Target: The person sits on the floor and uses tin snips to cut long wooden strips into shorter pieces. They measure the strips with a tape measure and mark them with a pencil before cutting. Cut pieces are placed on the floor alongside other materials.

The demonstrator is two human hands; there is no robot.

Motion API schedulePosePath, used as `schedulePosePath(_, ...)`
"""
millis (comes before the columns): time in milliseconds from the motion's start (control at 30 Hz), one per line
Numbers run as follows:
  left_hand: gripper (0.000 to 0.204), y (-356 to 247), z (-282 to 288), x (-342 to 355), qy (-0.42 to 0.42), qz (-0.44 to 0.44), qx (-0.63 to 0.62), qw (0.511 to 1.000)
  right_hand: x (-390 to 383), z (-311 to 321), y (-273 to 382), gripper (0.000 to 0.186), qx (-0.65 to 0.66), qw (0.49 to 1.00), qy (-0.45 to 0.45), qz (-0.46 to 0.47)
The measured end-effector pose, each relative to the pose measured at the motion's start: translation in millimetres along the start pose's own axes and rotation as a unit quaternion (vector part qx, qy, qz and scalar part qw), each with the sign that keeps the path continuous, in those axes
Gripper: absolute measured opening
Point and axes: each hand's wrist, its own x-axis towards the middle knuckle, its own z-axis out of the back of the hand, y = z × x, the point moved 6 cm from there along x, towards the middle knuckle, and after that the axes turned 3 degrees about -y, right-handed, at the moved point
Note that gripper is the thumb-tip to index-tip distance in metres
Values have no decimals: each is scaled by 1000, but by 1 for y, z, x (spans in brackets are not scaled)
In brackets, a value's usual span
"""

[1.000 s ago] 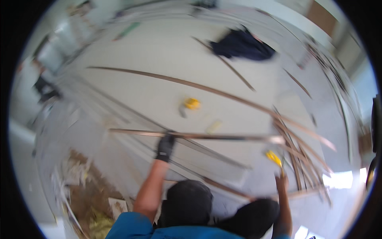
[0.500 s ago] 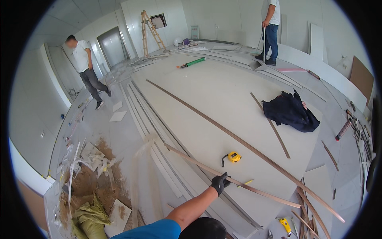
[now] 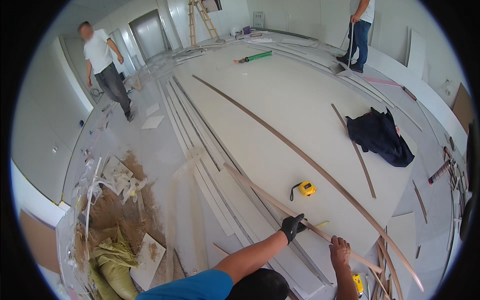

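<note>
We hold a thin brown strip [image 3: 266, 196] slantwise over the near part of a large pale board [image 3: 300, 95]. Our gloved left hand [image 3: 292, 228] has its fingers closed around the strip; our bare right hand [image 3: 341, 250] is further along, toward its near end, fingers bent over it, though we cannot tell how tightly they close. With the hands set apart like this, we probably keep such a long, slender piece from swinging or twisting.

Just beyond the left hand, a yellow tape measure [image 3: 307, 188] and a thin yellow marking tool [image 3: 322, 224] lie on the board, likely left there to be within easy reach. A yellow cutter [image 3: 357, 285] lies below the right hand, near more brown strips [image 3: 387, 257]. A longer brown strip [image 3: 300, 155] crosses the board, its near end reaching past the edge. A dark jacket [image 3: 381, 137] covers part of a shorter strip [image 3: 364, 170], seemingly just put aside there.
</note>
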Motion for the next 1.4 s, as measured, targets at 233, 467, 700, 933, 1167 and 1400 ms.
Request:
schedulePosePath(233,32,-74,-24,-59,126,-41,522,843,-16,-11,-20,21,-16,998,-36,-41)
schedulePosePath(467,94,-200,-86,-9,2,-437,779,451,-24,-6,-14,22,-43,994,-73,-65)
schedulePosePath(700,67,-175,-34,80,72,-489,790,363,-18,-10,-3,24,-20,996,-52,-71)
schedulePosePath(933,80,-194,-95,14,96,-509,699,494,-31,7,-5,29,18,990,-41,-133)
schedulePosePath(1167,55,-136,-127,39,151,-427,793,407,-42,9,-8,29,3,987,-32,-156)
schedulePosePath(1400,30,-197,-91,3,249,-236,301,890,-60,14,-21,27,-7,987,-12,-157)
